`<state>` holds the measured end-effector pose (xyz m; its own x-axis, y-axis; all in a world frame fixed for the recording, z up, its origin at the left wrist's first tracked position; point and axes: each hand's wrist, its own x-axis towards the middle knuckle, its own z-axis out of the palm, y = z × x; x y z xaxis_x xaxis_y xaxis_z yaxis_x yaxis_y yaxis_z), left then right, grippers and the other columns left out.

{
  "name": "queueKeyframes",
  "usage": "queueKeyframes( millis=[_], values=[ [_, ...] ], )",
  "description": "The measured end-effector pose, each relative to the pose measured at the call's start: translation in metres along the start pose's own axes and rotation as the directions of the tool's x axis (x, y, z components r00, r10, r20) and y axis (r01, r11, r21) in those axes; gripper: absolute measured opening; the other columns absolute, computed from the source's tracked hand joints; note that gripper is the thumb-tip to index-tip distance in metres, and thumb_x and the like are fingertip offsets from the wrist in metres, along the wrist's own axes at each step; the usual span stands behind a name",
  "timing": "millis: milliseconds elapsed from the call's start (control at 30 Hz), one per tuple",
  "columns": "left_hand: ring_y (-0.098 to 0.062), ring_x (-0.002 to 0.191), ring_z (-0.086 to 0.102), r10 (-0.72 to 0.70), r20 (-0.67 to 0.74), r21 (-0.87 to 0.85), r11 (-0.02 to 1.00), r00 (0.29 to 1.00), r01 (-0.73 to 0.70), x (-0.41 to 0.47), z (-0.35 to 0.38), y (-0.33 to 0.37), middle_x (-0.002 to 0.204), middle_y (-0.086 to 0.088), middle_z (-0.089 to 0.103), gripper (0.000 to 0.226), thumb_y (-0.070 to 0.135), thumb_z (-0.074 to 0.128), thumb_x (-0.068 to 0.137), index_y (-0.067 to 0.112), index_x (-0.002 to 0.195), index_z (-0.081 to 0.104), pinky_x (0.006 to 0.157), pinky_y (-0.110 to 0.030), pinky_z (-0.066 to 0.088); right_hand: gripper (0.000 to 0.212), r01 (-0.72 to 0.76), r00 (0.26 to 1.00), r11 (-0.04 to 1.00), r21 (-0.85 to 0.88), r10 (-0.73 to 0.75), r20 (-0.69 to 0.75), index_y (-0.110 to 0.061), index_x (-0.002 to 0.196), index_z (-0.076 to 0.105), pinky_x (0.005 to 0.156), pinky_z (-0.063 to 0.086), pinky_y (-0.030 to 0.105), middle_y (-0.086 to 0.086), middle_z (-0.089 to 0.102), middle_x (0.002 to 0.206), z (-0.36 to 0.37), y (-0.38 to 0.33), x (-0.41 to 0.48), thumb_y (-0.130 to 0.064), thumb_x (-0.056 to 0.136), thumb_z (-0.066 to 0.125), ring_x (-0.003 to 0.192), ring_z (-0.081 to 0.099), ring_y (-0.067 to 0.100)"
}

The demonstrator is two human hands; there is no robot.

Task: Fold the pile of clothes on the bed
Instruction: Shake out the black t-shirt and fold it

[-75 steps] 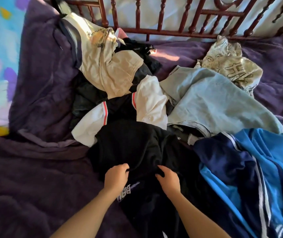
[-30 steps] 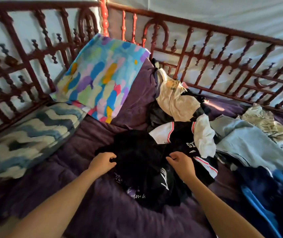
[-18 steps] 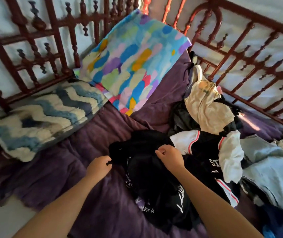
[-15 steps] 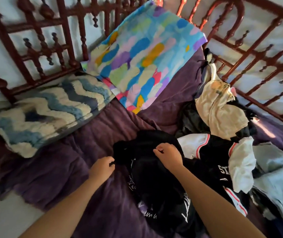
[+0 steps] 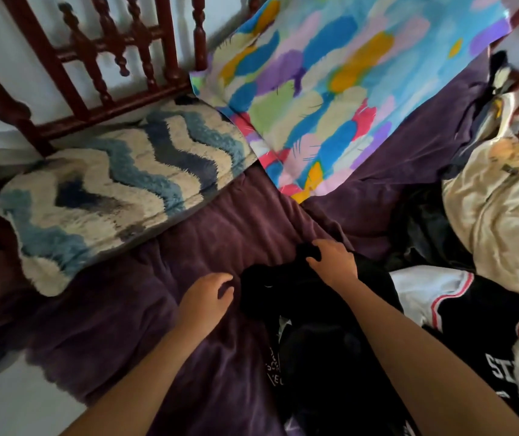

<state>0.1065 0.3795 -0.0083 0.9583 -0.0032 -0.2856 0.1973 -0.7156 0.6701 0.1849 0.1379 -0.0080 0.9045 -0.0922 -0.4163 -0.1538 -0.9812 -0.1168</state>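
A black garment with white print (image 5: 302,313) lies crumpled on the purple blanket (image 5: 226,221) in front of me. My right hand (image 5: 333,261) rests on its far edge, with thumb and fingers pinching a lump of the black fabric. My left hand (image 5: 207,298) sits just left of the garment's edge with fingers loosely curled, and I see no fabric in it. More of the pile lies to the right: a black and white jersey with red trim (image 5: 478,313), a cream garment (image 5: 500,215) and dark clothes beneath it.
A fluffy blue and cream wavy pillow (image 5: 110,190) and a bright multicoloured pillow (image 5: 330,89) lean at the head of the bed. The dark red wooden bed rail (image 5: 94,58) runs behind them. Pale floor (image 5: 15,404) shows at lower left, past the bed's edge.
The view has swung left and down toward the pillows. My right hand has moved further up the black garment, and my left hand no longer visibly holds its edge.
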Motion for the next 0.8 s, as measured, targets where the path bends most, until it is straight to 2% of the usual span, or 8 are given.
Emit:
queueKeyframes(
  millis=[133, 233, 300, 367, 500, 633, 700, 800],
  values=[
    [-0.023, 0.101, 0.063, 0.005, -0.001, -0.049, 0.999, 1.000, -0.005, 0.002, 0.007, 0.002, 0.108, -0.007, 0.068, 0.040, 0.030, 0.052, 0.083, 0.006, 0.111, 0.067, 0.086, -0.033, 0.047, 0.067, 0.021, 0.997, 0.994, -0.111, -0.013, 0.070, -0.023, 0.147, 0.025, 0.111, 0.024, 0.043, 0.000, 0.029, 0.151, 0.009, 0.012, 0.024, -0.036, 0.090, 0.057, 0.139, 0.025, 0.019],
    [-0.022, 0.105, 0.061, -0.005, 0.010, -0.034, 0.999, 1.000, 0.005, 0.004, 0.012, -0.002, 0.111, -0.006, 0.066, 0.028, 0.019, 0.060, 0.088, 0.008, 0.113, 0.066, 0.088, -0.032, 0.046, 0.074, 0.006, 0.991, 0.977, -0.211, 0.022, 0.133, -0.025, 0.149, 0.016, 0.109, 0.024, 0.046, 0.002, 0.019, 0.154, 0.012, 0.013, 0.026, -0.037, 0.089, 0.057, 0.137, 0.028, 0.027],
    [-0.021, 0.107, 0.059, -0.008, 0.020, -0.023, 1.000, 1.000, 0.009, 0.004, 0.015, -0.004, 0.113, -0.005, 0.066, 0.028, 0.016, 0.061, 0.088, 0.009, 0.115, 0.065, 0.088, -0.032, 0.045, 0.069, -0.002, 0.994, 0.962, -0.274, 0.032, 0.106, -0.023, 0.147, 0.019, 0.104, 0.029, 0.044, 0.005, 0.027, 0.150, 0.012, 0.013, 0.021, -0.034, 0.090, 0.057, 0.130, 0.038, 0.029],
    [-0.022, 0.108, 0.059, -0.016, 0.031, -0.022, 1.000, 0.999, 0.017, 0.004, 0.015, -0.003, 0.112, -0.006, 0.066, 0.028, 0.016, 0.061, 0.088, 0.008, 0.115, 0.065, 0.088, -0.032, 0.044, 0.054, -0.044, 0.997, 0.965, -0.259, 0.057, 0.043, -0.018, 0.139, 0.034, 0.097, 0.032, 0.040, 0.006, 0.043, 0.139, 0.008, 0.014, 0.016, -0.032, 0.091, 0.054, 0.120, 0.049, 0.026],
    [-0.022, 0.107, 0.059, 0.015, 0.069, -0.028, 1.000, 0.997, -0.013, 0.007, 0.015, 0.008, 0.114, -0.007, 0.065, 0.029, 0.017, 0.059, 0.090, 0.007, 0.116, 0.063, 0.087, -0.030, 0.043, 0.026, -0.162, 0.987, 0.986, -0.031, 0.162, -0.006, -0.018, 0.113, 0.062, 0.093, 0.029, 0.036, 0.006, 0.064, 0.111, -0.019, 0.023, -0.004, -0.029, 0.091, 0.054, 0.109, 0.055, 0.027],
    [-0.020, 0.118, 0.050, 0.105, 0.117, -0.043, 0.994, 0.988, -0.100, 0.012, 0.012, 0.039, 0.126, -0.004, 0.058, 0.042, 0.031, 0.058, 0.090, 0.010, 0.127, 0.055, 0.094, -0.027, 0.039, 0.017, -0.136, 0.965, 0.941, 0.311, 0.196, -0.172, -0.013, 0.099, 0.070, 0.096, 0.036, 0.041, 0.009, 0.069, 0.099, -0.057, 0.046, -0.036, -0.024, 0.086, 0.063, 0.102, 0.059, 0.030],
    [-0.022, 0.124, 0.043, 0.176, 0.132, -0.057, 0.984, 0.975, -0.170, 0.011, 0.009, 0.062, 0.133, -0.005, 0.052, 0.064, 0.051, 0.053, 0.084, 0.010, 0.132, 0.050, 0.099, -0.028, 0.036, 0.011, -0.051, 0.951, 0.900, 0.434, 0.177, -0.255, -0.011, 0.091, 0.072, 0.090, 0.044, 0.039, 0.006, 0.071, 0.090, -0.080, 0.059, -0.059, -0.015, 0.082, 0.069, 0.093, 0.063, 0.023],
    [-0.027, 0.127, 0.041, 0.291, 0.107, -0.070, 0.956, 0.951, -0.285, 0.009, 0.008, 0.099, 0.138, -0.009, 0.047, 0.097, 0.072, 0.034, 0.065, 0.008, 0.136, 0.046, 0.103, -0.035, 0.034, 0.016, 0.022, 0.946, 0.847, 0.531, 0.154, -0.285, -0.018, 0.080, 0.070, 0.076, 0.045, 0.022, -0.012, 0.064, 0.072, -0.119, 0.071, -0.102, -0.003, 0.078, 0.070, 0.071, 0.059, -0.002]
  ],
)
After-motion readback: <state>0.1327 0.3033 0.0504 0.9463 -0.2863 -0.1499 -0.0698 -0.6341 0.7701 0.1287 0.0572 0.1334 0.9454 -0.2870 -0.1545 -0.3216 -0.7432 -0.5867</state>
